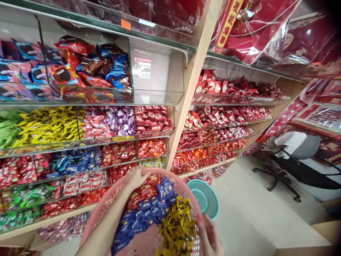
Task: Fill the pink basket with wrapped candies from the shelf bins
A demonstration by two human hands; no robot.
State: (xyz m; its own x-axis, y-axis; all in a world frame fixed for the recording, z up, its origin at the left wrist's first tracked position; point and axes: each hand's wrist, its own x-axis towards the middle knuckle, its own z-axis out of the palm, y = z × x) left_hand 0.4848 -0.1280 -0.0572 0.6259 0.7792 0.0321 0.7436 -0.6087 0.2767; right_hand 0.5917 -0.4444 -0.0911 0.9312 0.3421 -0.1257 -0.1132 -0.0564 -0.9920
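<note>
A pink perforated plastic basket (99, 209) is tilted in front of me. Inside it lie red-wrapped candies (144, 191), blue-wrapped candies (149, 210) and yellow-wrapped candies (179, 225), with a patch of bare pink bottom showing near me. My left forearm crosses the basket, and my left hand (136, 177) is closed on its far rim, with part of the fingers hidden beyond it. On the right side my right hand (210, 236) grips the rim, its fingers partly hidden by the basket wall.
Glass-fronted shelves with yellow candies (50, 124), purple candies (122, 119) and red packets (226, 115) stand ahead. A wooden upright (186, 92) divides them. Behind the basket, a teal basin (205, 199) sits on the floor. An office chair (301, 167) stands at right.
</note>
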